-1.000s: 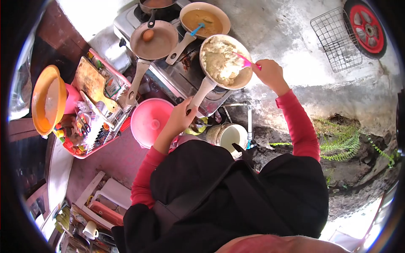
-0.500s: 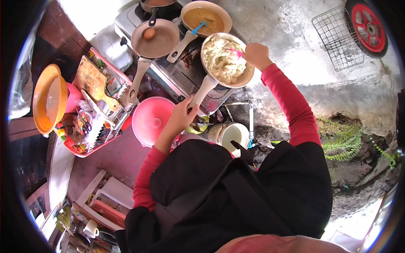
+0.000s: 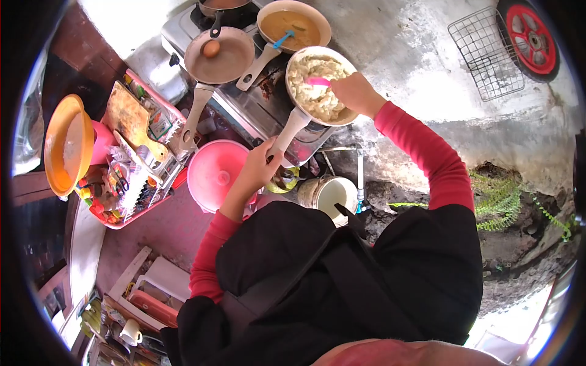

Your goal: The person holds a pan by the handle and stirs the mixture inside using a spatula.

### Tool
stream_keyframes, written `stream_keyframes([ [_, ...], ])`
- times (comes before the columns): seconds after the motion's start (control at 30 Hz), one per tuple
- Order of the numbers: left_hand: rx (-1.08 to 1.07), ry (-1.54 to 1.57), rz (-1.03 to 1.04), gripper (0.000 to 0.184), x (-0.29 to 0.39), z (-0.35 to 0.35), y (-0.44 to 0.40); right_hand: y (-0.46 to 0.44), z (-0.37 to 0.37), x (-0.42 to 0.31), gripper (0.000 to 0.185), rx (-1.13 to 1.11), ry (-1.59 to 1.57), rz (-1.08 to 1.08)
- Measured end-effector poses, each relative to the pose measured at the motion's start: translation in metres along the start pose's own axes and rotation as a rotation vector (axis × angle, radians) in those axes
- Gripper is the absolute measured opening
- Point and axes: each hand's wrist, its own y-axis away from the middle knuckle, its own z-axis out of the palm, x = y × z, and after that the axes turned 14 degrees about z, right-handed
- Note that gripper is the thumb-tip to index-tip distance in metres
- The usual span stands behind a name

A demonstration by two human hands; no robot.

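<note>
My left hand (image 3: 259, 163) is closed round the pale handle of a frying pan (image 3: 297, 125) on the stove. A thick, lumpy, cream-coloured mixture (image 3: 314, 88) fills much of that pan. Over its right side, my right hand (image 3: 355, 93) grips a pink spatula (image 3: 317, 81), whose blade dips into the mixture; the fingers hide most of its handle. Behind stands a second pan (image 3: 266, 27) of brownish liquid with a blue utensil (image 3: 282, 41) in it. To the left, another pan (image 3: 223, 70) holds a brown egg (image 3: 211, 49).
A pink basin (image 3: 204, 183) sits below the stove (image 3: 244, 113), beside a white bucket (image 3: 336, 198). At left are a dish rack (image 3: 168, 137) with a wooden cutting board (image 3: 128, 113) and an orange basin (image 3: 55, 146). A wire grid (image 3: 482, 55) leans near a red wheel (image 3: 531, 39).
My right hand has moved left and slightly down over the pan, bringing the pink spatula further into the mixture. My left hand keeps its hold on the pan handle. The view has shifted slightly.
</note>
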Motion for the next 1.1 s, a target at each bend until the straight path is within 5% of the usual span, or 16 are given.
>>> stream_keyframes([
  [0.13, 0.061, -0.058, 0.113, 0.042, -0.002, 0.002, 0.001, 0.013, -0.016, 0.025, 0.008, -0.061, 0.063, -0.096],
  [0.37, 0.048, 0.006, 0.096, 0.036, 0.003, 0.0, 0.0, -0.033, 0.004, 0.032, 0.011, 0.115, 0.042, 0.236],
  [0.57, 0.037, -0.009, 0.114, 0.034, 0.003, 0.0, -0.002, -0.017, 0.0, -0.011, 0.008, 0.091, -0.095, -0.125],
  [0.73, 0.041, 0.023, 0.114, 0.037, 0.006, 0.0, 0.001, 0.029, -0.004, 0.006, 0.011, 0.016, -0.039, -0.158],
  [0.9, 0.015, -0.007, 0.078, 0.04, 0.005, 0.001, 0.0, 0.029, -0.037, 0.057, 0.021, -0.024, -0.175, 0.182],
  [1.1, 0.082, -0.017, 0.16, 0.035, 0.0, 0.002, -0.001, -0.024, 0.042, 0.061, 0.025, -0.046, -0.121, 0.427],
])
